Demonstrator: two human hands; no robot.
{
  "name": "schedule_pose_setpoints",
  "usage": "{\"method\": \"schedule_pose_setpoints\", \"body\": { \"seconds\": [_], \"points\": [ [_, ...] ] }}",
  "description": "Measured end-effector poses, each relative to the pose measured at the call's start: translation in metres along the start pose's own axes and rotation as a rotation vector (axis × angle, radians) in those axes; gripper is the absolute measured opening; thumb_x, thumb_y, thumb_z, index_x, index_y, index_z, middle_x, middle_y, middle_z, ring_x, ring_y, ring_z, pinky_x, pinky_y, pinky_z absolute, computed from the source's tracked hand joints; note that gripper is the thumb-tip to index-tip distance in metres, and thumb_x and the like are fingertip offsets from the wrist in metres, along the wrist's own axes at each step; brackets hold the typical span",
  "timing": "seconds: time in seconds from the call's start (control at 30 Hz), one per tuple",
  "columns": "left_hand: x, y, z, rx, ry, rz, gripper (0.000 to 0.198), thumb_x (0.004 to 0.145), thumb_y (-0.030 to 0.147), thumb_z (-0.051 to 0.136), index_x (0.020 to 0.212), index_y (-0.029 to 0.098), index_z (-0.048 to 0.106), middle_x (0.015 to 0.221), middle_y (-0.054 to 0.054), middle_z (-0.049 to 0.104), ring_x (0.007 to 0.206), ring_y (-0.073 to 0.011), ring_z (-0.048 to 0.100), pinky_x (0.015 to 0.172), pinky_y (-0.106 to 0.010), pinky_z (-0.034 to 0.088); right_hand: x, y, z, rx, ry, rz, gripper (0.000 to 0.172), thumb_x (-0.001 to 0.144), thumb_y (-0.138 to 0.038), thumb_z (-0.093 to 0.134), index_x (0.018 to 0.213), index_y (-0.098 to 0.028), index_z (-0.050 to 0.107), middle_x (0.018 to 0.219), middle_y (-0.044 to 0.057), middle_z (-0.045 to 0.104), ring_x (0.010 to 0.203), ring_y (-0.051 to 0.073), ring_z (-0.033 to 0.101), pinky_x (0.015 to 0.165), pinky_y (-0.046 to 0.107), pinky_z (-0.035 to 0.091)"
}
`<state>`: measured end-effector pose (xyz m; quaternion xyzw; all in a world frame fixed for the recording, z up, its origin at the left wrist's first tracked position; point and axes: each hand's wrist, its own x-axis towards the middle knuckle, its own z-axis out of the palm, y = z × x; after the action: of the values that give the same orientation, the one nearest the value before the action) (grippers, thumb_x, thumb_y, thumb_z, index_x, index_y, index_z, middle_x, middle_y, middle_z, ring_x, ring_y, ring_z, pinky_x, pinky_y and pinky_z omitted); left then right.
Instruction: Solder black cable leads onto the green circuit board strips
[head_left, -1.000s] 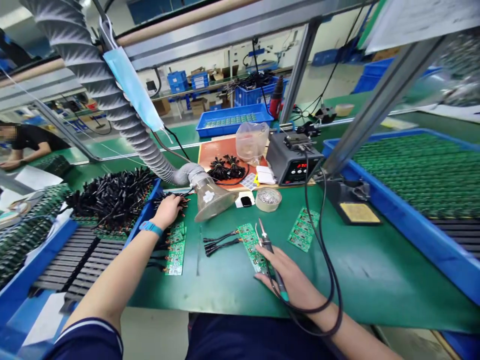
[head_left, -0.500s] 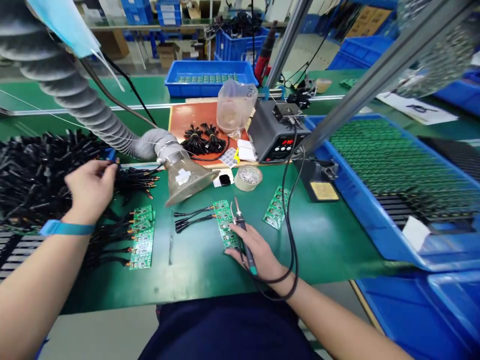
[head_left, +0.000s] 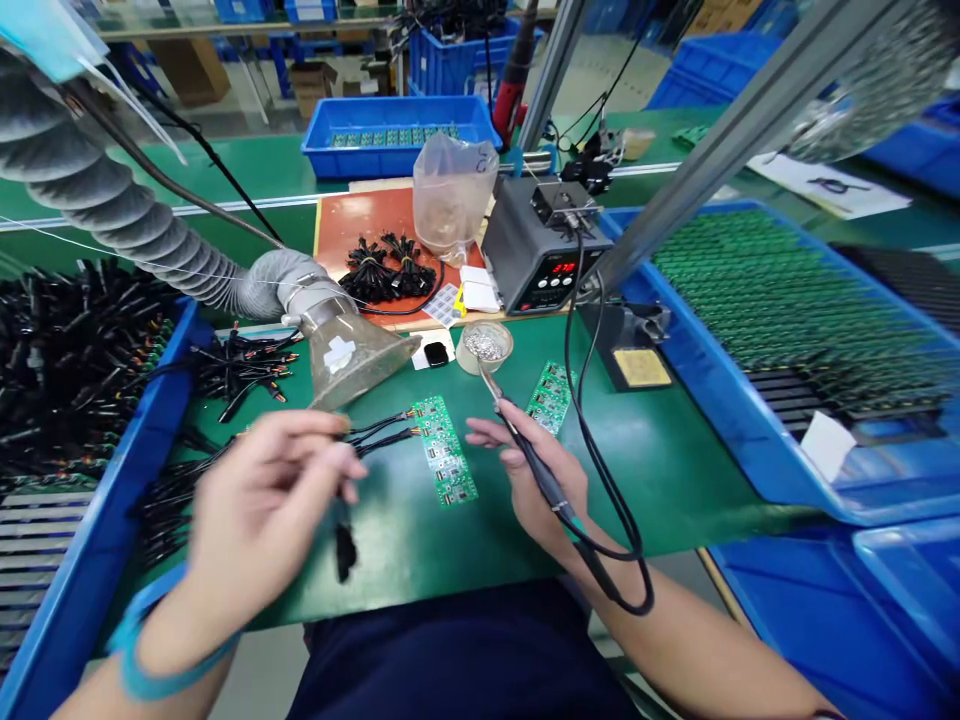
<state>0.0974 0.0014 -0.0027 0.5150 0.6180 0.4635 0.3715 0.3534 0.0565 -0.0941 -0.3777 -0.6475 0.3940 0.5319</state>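
Observation:
My left hand point(head_left: 274, 490), smeared a little by motion, pinches a short black cable point(head_left: 345, 550) whose dark end hangs below the fingers. My right hand point(head_left: 544, 485) grips a soldering iron point(head_left: 536, 465), its tip reaching the front rim of a small round tub point(head_left: 484, 345) of silvery metal bits. Between the hands lies a green circuit board point(head_left: 444, 455) with black cables point(head_left: 386, 432) attached at its upper left side. A second green board point(head_left: 551, 398) rests behind my right hand, partly covered by the iron's cord.
A fume-extraction hood point(head_left: 356, 355) hangs over the bench at left. Blue bins flank me: black cables point(head_left: 82, 350) fill the left one, green boards point(head_left: 795, 310) the right. A soldering station point(head_left: 544, 245) and iron stand point(head_left: 637, 345) stand behind the tub.
My left hand has come from the cable pile toward the middle, carrying a black cable. My right hand has turned the iron from beside the board to the tub.

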Motion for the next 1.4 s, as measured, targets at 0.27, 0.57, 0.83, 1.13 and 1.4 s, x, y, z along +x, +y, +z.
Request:
{"method": "schedule_pose_setpoints", "body": {
  "seconds": [0.27,0.57,0.83,1.13,1.4],
  "points": [
    [0.027,-0.071,0.075,-0.632,-0.464,-0.326,0.044,0.084,0.049,0.079,0.095,0.018,0.051,0.073,-0.001,0.073,0.040,-0.0068,0.054,0.041,-0.017,0.038,0.010,0.007,0.030,-0.092,-0.108,0.021,0.020,0.100,-0.022,0.060,0.118,-0.024,0.069,0.099,0.005,0.077,0.080,0.016,0.075,0.077,0.029,0.064],
    [0.016,-0.077,0.077,-0.594,-0.509,-0.388,0.040,0.085,0.046,0.080,0.091,0.017,0.053,0.069,0.000,0.071,0.040,-0.0023,0.042,0.040,-0.015,0.028,-0.001,0.018,0.038,0.013,-0.154,0.051,0.029,0.092,-0.013,0.065,0.118,-0.025,0.064,0.092,0.001,0.072,0.072,0.012,0.069,0.067,0.023,0.058],
    [0.014,-0.074,0.080,-0.494,-0.478,-0.393,0.041,0.085,0.050,0.076,0.093,0.017,0.053,0.069,0.001,0.071,0.041,-0.0034,0.040,0.041,-0.017,0.028,0.001,0.014,0.033,0.037,-0.184,0.122,0.026,0.091,-0.015,0.065,0.115,-0.025,0.063,0.089,0.001,0.070,0.072,0.012,0.068,0.068,0.025,0.058],
    [0.003,-0.083,0.085,-0.291,-0.348,-0.213,0.027,0.093,0.041,0.068,0.096,0.019,0.054,0.073,0.000,0.071,0.056,-0.0093,0.058,0.053,-0.020,0.042,0.000,0.012,0.033,0.031,-0.161,0.111,0.027,0.093,-0.014,0.064,0.117,-0.025,0.062,0.090,0.000,0.070,0.070,0.011,0.068,0.065,0.023,0.059],
    [0.014,-0.071,0.076,-0.488,-0.553,-0.293,0.037,0.099,0.051,0.059,0.092,0.015,0.059,0.077,-0.006,0.073,0.057,-0.0115,0.061,0.058,-0.024,0.046,-0.001,0.012,0.030,0.096,-0.170,0.148,0.025,0.097,-0.019,0.062,0.121,-0.026,0.060,0.099,0.003,0.071,0.081,0.012,0.071,0.072,0.024,0.061]
  ]
}}
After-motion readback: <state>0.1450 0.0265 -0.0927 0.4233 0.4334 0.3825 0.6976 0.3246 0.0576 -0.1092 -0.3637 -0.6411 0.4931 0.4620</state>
